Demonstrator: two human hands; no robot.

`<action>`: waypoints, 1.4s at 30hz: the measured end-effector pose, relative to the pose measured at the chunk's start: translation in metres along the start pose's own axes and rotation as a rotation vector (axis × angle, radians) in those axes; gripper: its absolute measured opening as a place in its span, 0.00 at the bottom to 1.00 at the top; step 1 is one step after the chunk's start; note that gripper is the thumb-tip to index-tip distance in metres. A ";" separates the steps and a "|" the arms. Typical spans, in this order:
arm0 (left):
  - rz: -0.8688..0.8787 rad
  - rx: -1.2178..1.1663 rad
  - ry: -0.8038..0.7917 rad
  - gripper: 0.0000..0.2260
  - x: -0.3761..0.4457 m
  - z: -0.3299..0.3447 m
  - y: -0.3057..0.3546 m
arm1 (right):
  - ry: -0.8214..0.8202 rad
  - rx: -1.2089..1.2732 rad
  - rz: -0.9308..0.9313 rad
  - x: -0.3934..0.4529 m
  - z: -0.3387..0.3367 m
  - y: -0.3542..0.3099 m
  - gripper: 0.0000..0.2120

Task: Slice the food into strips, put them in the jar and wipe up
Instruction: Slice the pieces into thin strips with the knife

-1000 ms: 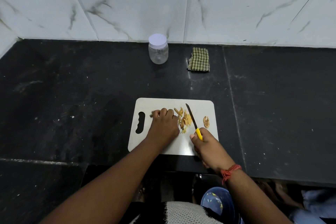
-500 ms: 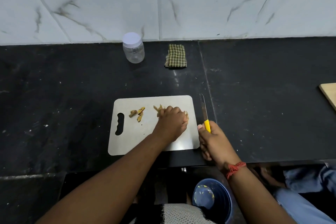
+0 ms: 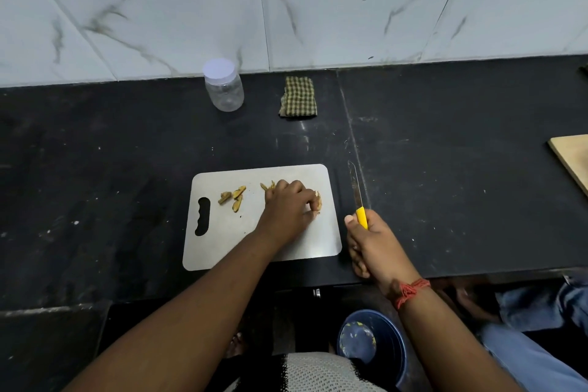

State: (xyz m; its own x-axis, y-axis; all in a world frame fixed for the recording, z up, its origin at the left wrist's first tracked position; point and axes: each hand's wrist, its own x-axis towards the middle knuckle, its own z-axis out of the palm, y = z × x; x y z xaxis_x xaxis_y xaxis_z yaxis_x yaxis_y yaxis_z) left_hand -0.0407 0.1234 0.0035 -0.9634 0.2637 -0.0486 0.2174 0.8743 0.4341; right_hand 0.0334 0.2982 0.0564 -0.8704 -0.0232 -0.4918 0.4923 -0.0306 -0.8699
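Starting at the left, the white cutting board (image 3: 222, 239) lies on the black desk (image 3: 95, 153), with three short yellow-brown strips (image 3: 234, 196) near its handle slot. Further right, the left hand (image 3: 291, 204) curls down over a small pile of cut strips (image 3: 267, 185); most of that pile is hidden beneath the fingers. Behind stand the lidded clear jar (image 3: 224, 86) and a folded checked cloth (image 3: 298, 97). Beside the board, the right hand (image 3: 374, 245) grips a yellow-handled knife (image 3: 357, 191), its blade resting off the board.
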 end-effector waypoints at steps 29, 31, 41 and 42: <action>-0.287 0.109 0.188 0.13 -0.070 -0.033 -0.103 | -0.186 -0.190 0.021 -0.009 0.101 0.000 0.11; -0.273 0.129 0.140 0.13 -0.069 -0.033 -0.105 | -0.191 -0.219 0.016 -0.009 0.105 0.003 0.11; -0.288 0.033 0.134 0.13 -0.060 -0.031 -0.099 | -0.127 -0.792 -0.075 0.006 0.119 0.022 0.10; -0.288 0.022 0.133 0.13 -0.059 -0.031 -0.099 | -0.121 -0.842 -0.089 0.009 0.121 0.023 0.10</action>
State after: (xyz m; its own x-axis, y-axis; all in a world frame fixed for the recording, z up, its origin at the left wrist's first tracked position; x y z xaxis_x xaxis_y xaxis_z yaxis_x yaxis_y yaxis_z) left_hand -0.0100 0.0086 -0.0091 -0.9976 -0.0502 -0.0479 -0.0652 0.9143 0.3999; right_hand 0.0376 0.1761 0.0366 -0.8757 -0.1636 -0.4544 0.2127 0.7140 -0.6671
